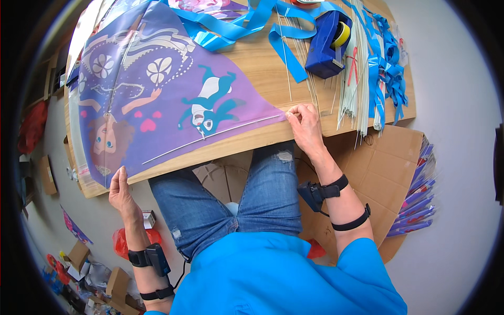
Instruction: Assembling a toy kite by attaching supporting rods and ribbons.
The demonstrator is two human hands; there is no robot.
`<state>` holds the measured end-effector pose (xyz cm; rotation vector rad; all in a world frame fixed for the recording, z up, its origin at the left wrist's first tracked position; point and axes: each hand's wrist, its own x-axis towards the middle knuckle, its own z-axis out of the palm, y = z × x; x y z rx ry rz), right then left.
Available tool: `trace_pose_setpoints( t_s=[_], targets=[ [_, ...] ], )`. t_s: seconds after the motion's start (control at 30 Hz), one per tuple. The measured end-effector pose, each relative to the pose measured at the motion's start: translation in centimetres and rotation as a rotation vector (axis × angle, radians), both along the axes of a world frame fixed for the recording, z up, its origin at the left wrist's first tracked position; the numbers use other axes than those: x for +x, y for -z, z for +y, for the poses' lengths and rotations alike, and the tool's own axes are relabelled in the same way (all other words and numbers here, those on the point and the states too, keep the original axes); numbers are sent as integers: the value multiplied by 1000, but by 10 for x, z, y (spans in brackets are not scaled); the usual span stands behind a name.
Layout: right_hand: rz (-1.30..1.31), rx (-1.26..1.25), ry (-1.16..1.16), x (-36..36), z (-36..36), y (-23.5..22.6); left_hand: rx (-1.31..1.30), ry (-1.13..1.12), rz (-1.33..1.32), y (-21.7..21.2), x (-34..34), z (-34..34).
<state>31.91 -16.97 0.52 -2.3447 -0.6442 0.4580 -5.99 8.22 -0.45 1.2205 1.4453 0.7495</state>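
One purple cartoon-printed kite (pixel 157 94), spread flat.

We see one purple kite (pixel 157 100), one blue tape holder (pixel 328 44) and two hands (one (pixel 122 191), another (pixel 304 126)). The thin sticks (pixel 354 79) are too many to count.

Blue tape dispenser (pixel 328 44), thin rods (pixel 357 79), ribbons (pixel 386 68)
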Motion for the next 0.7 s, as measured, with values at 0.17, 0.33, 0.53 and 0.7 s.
trace_pose_setpoints(
  t_s=[0.17, 0.33, 0.53, 0.7],
  targets=[
    [20, 7, 23, -1, 2, 4, 17, 15, 16, 4, 1, 4],
    [-174, -82, -25, 0, 5, 9, 6, 28, 6, 6, 4, 7],
    [-217, -104, -27, 1, 4, 18, -2, 35, 43, 11, 6, 6],
    [-214, -73, -17, 0, 3, 23, -12, 39, 39, 14, 9, 5]
  ],
)
